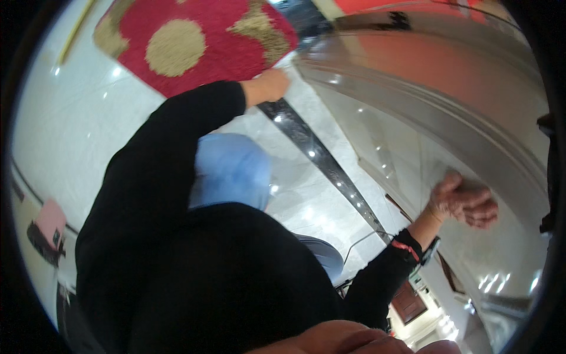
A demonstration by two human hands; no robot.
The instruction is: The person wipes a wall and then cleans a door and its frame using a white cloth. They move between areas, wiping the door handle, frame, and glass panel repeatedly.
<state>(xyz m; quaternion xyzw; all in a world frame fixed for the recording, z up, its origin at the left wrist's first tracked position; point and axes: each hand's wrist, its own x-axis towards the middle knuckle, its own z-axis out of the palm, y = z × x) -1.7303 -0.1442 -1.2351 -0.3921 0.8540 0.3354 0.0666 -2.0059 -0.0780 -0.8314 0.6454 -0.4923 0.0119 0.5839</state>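
My left hand [272, 84] is at the upper middle, by the lower right corner of a red and beige shaggy rug [221, 48]. Its fingers are curled, and whether anything is inside them cannot be seen. Below it a dark speckled strip [311, 148] runs across the pale glossy floor. On the right, my right hand [466, 201] is in front of or against a large glossy panel [411, 137]; contact cannot be told. Its fingers are bent and slightly blurred, the thumb lies apart from them, and no object shows in it. Both arms have black sleeves.
Light blue cloth over a leg [234, 172] and a grey-blue clothed knee [320, 256] are below me. A thin cable [360, 241] loops near my right sleeve. A pink and black object [47, 230] stands far left, and a brown door [407, 302] shows at the lower right.
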